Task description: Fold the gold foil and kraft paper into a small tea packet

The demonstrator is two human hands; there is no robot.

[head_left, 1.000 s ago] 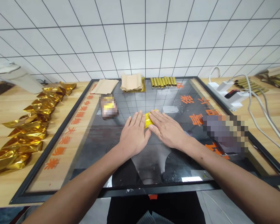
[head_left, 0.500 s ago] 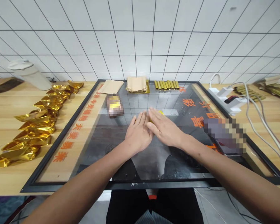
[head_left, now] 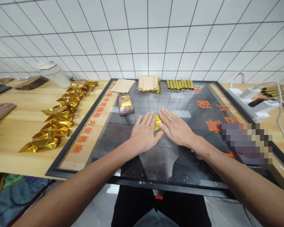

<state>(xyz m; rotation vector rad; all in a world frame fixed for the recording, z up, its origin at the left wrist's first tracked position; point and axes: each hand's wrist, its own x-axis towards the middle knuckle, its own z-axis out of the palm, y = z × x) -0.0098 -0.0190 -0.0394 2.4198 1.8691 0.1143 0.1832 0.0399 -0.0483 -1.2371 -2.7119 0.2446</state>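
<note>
A small piece of gold foil (head_left: 157, 122) lies on the black-framed glass panel (head_left: 132, 135), partly covered by both hands. My left hand (head_left: 144, 130) rests flat at its left side, fingers stretched out. On the other side, my right hand (head_left: 177, 127) presses flat over its right part, fingers extended and thumb near the left hand. Behind them, a stack of brown paper sheets (head_left: 148, 83) sits at the panel's back edge. To its right is a row of gold rolled tubes (head_left: 180, 84). A blurred packet (head_left: 125, 104) lies on the left.
Shiny gold foil packets (head_left: 59, 116) line the wooden table at left, with a white cup (head_left: 54, 74) behind them. Another person's hand (head_left: 2, 112) shows at the far left. A power strip (head_left: 246, 104) with cables and a blurred dark object (head_left: 243, 142) are at right.
The view has turned left, bringing the other person's hand into sight. My hands have moved slightly apart, and more of the gold foil shows between them.
</note>
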